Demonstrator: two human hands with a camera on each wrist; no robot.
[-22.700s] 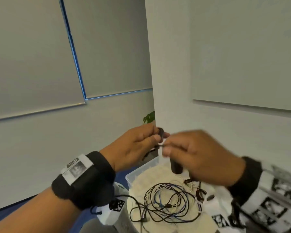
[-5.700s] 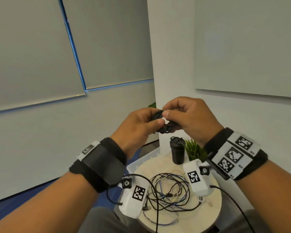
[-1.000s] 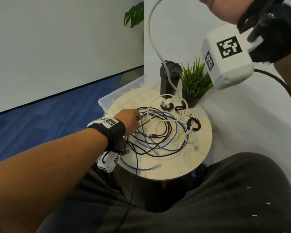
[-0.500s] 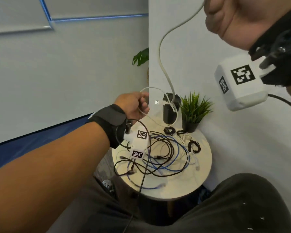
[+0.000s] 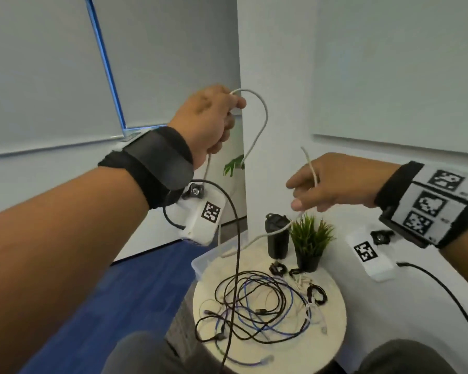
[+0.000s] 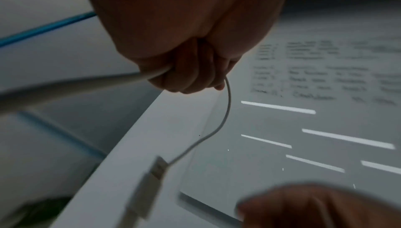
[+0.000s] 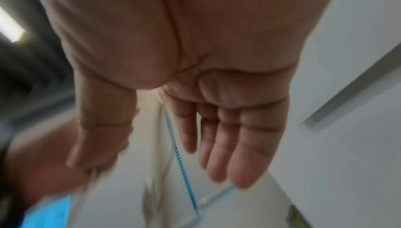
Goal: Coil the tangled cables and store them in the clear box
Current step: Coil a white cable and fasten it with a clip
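**White cable held up between both hands**

The left hand point(image 5: 210, 118) clenches the white cable point(image 5: 262, 122), which arcs out past its fingers and hangs below its fist. The right hand point(image 5: 333, 182) has its fingers extended, the cable passing between thumb and forefinger. Below the fingers, the tangled cables point(image 5: 260, 306) lie on the round table point(image 5: 333, 325), the clear box point(image 5: 200, 263) just behind.

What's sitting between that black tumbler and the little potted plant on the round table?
Nothing stands between the black tumbler and potted plant; only the lifted white cable crosses in front there, in the head view.
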